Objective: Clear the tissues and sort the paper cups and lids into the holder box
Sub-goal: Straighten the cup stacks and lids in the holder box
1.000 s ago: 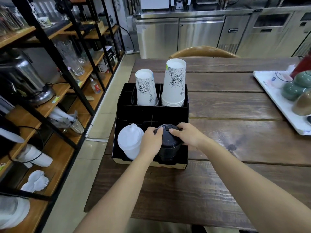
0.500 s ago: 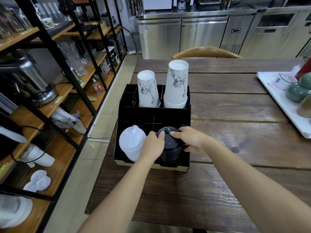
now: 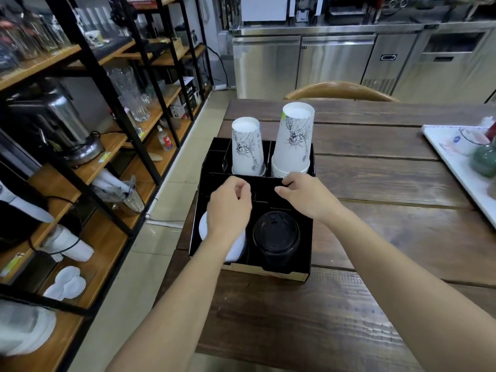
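A black holder box [image 3: 308, 234] sits at the wooden table's left edge. Its two back slots hold upside-down stacks of white printed paper cups, a shorter stack [image 3: 247, 146] on the left and a taller stack [image 3: 295, 138] on the right. A stack of black lids [image 3: 276, 237] fills the front right slot. White lids [image 3: 205, 226] lie in the front left slot, mostly hidden under my left wrist. My left hand [image 3: 230, 208] hovers over the box's middle with fingers curled and nothing in it. My right hand [image 3: 306, 197] hangs beside it, fingers loosely bent, holding nothing.
A white tray [image 3: 456, 167] with green pots stands at the table's right edge. A wooden chair back [image 3: 338, 91] is behind the table. Black metal shelving [image 3: 88, 84] with glassware, a metal urn and white lids runs along the left, across a tiled aisle.
Both hands have let go of the black lid stack and moved up and away, over the middle of the box. The lids stay seated in the front right slot.
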